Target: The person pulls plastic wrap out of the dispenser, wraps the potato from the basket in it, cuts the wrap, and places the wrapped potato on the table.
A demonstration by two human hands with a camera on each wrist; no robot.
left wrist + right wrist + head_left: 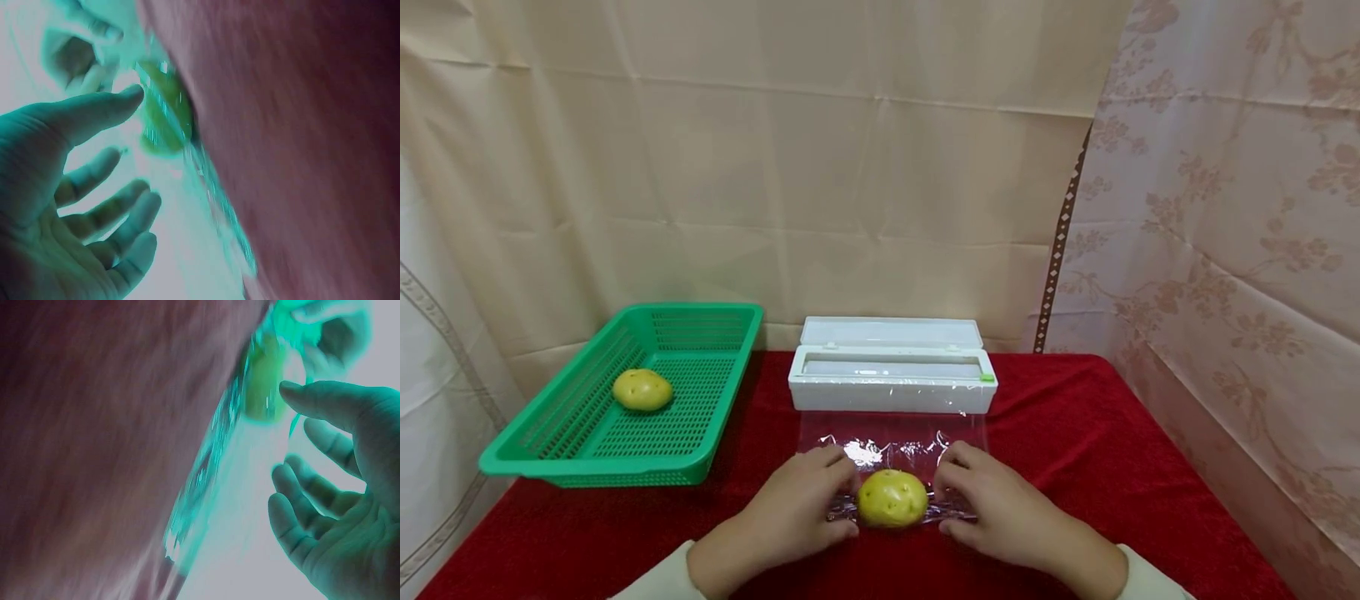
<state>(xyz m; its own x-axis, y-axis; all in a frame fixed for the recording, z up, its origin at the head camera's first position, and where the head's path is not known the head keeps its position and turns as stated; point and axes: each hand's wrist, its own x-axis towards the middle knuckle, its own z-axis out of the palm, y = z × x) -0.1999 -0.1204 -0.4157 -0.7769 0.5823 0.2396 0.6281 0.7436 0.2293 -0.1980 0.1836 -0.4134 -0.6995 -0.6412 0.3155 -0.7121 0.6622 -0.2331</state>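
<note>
A yellow potato sits on clear plastic wrap pulled out from a white wrap dispenser. The near edge of the wrap is crumpled and shiny, and in the left wrist view a strip of it crosses the potato. My left hand is at the potato's left, fingers loosely bent and apart, with nothing between them. On the other side my right hand mirrors it, thumb and fingers spread. Whether any fingertip touches the wrap, I cannot tell.
A green plastic basket stands at the left with another potato in it. The dispenser's lid is raised at the back. A red cloth covers the table, with curtains behind and at the right.
</note>
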